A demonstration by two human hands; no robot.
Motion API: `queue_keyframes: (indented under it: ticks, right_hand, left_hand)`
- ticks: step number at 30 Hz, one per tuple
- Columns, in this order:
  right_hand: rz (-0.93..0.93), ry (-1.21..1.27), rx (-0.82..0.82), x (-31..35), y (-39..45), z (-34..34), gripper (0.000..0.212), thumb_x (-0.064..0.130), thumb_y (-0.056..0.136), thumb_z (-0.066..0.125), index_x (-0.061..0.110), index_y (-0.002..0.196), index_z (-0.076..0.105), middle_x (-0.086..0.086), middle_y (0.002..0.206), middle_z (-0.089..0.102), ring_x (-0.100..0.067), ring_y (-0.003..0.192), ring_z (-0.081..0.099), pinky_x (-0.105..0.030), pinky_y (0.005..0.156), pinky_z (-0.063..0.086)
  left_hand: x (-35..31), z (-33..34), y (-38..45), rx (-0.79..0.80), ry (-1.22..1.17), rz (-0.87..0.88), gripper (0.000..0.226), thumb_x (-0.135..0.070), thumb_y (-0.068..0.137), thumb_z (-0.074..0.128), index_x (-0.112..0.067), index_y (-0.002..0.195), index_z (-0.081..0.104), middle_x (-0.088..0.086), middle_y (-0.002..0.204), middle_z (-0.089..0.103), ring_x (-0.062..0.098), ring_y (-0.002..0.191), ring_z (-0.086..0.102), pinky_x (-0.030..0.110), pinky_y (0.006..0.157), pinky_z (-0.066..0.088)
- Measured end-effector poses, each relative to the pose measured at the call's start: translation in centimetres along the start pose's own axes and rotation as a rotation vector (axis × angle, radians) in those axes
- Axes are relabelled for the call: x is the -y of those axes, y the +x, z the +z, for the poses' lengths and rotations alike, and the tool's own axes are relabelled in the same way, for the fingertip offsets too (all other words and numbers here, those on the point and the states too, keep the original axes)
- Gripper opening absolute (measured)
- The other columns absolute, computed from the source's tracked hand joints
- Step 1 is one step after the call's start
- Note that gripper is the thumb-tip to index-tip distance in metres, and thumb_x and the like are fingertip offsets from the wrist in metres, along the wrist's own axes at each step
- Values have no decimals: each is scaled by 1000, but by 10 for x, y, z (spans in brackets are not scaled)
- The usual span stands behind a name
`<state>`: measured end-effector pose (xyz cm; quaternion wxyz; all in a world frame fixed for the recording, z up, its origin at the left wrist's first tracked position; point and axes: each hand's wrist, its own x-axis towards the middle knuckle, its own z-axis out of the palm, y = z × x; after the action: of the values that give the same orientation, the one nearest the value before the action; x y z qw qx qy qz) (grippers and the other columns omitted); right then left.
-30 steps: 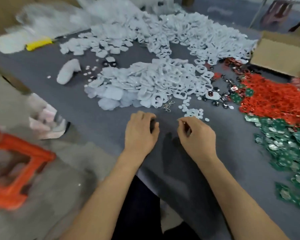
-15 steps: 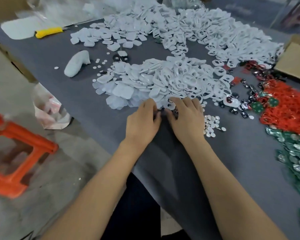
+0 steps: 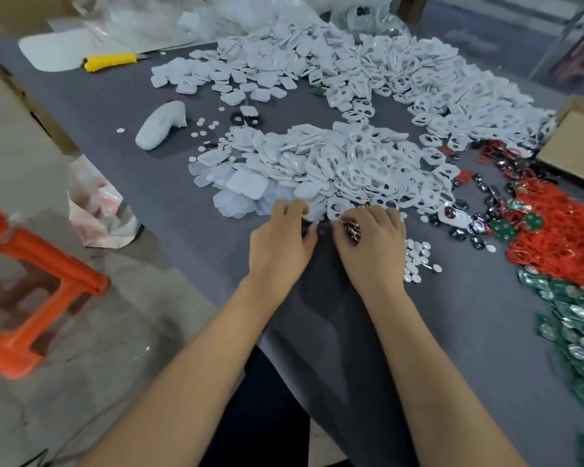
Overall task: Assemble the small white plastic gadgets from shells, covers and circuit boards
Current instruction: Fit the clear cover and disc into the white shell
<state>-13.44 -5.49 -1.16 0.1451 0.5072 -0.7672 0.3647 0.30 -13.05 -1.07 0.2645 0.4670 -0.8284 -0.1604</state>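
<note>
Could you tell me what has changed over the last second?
Both hands went forward from the bare cloth to the near edge of the white shell pile. The left hand and right hand now sit close together there, a metal clasp under the right. The piles and yellow knife stayed put.

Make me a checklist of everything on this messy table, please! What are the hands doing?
Surface: grey table cover, strewn with parts.
Job's things: near pile of white shells and covers; bigger far pile; green circuit boards at right; small white discs beside the right hand.
Clutter: red rings, yellow utility knife, cardboard box, white lump.
Grippers: left hand and right hand meet at the near pile's edge, fingers curled; right hand holds a metal clasp; the left's contents are hidden.
Cables: nothing seen.
Surroundings: orange stool on concrete floor; plastic bags behind.
</note>
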Motion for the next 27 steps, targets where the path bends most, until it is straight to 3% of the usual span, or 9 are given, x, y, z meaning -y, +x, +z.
queue_keyframes:
  ticks: [6,10,12,15,18,21,23,25,27]
  right_hand:
    - [-39,80,-13,0,-2,0,16,28,98,70,12,100,72,-6,104,62,-26,102,51,-31,84,45]
    - [-69,118,39,2,-1,-1,23,31,105,56,11,104,66,2,106,66,-19,103,50,-28,83,43]
    - [6,206,54,3,0,-5,24,33,107,50,13,110,62,9,105,65,-14,99,55,-23,80,42]
    - [181,369,27,4,0,-12,8,27,108,50,27,110,58,18,93,63,-2,82,59,-11,73,42]
    - [329,558,-23,11,4,-16,15,22,110,46,25,106,60,20,92,62,-1,76,60,-12,68,48]
    - [336,612,137,26,4,-10,14,32,108,50,32,103,62,15,80,60,-7,63,58,-25,53,52]
    - [289,578,260,34,1,-3,12,42,102,61,34,111,61,10,75,58,-13,60,57,-34,53,52]
    - [289,583,329,38,0,2,28,47,96,68,35,120,59,1,78,58,-18,62,56,-33,57,51]
    - [269,548,333,37,0,5,29,47,97,68,36,121,59,5,78,58,-11,65,54,-21,61,46]
  left_hand:
    - [3,-2,9,32,-52,9,34,-39,104,58,-24,136,60,2,122,56,26,90,68,35,73,47]
    - [-1,0,9,33,11,7,36,-41,108,51,-27,141,59,1,123,55,27,91,67,34,70,43]
    - [-3,0,9,16,-6,14,35,-39,108,51,-26,139,62,1,123,56,26,90,67,34,69,42]
    - [-3,-4,7,-65,-54,17,29,-34,110,50,-20,127,69,1,124,56,22,83,66,33,64,44]
    - [-4,-11,1,-186,-96,12,26,-29,111,48,-11,114,67,6,117,59,20,66,55,31,53,37]
    - [-2,-14,-3,-139,-152,-11,28,-33,112,42,-11,109,59,4,100,65,28,73,62,35,57,36]
    - [4,-15,-1,-56,-262,-46,28,-39,111,43,-15,107,56,-2,94,66,23,80,63,38,64,41]
    - [14,-21,1,-1,-419,-44,24,-36,110,46,-15,106,57,-6,91,65,18,81,61,40,72,48]
    - [23,-26,2,44,-490,32,21,-30,110,49,-14,105,61,-7,89,66,13,81,62,41,76,52]
